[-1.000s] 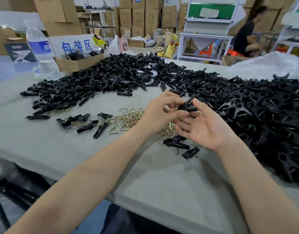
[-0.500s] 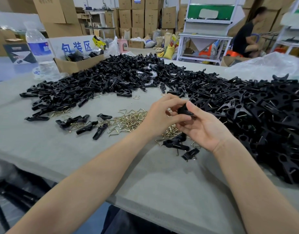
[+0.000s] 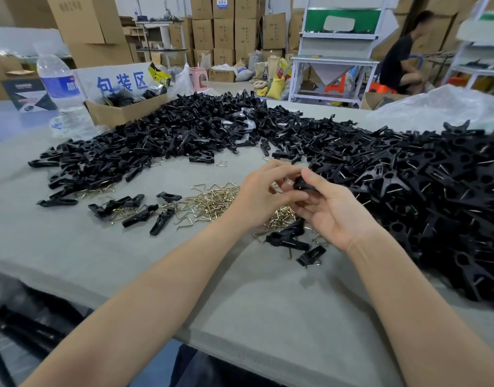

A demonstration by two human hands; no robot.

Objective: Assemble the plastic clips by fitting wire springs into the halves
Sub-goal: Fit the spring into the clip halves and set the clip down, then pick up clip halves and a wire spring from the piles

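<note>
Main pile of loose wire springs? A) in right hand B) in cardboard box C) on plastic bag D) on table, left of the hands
D: the wire springs lie on the grey table beside the left hand, which with the right hand holds a black clip.

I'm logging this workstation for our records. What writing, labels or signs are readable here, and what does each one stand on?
"包装区": blue characters on the white sign standing in the cardboard box.
Blue label on the water bottle: print blurred, unreadable.
Black card at far left: lettering too blurred.
Blue sticker on the stacked carton: too small.
Yellow-and-black packet: print blurred.
</note>
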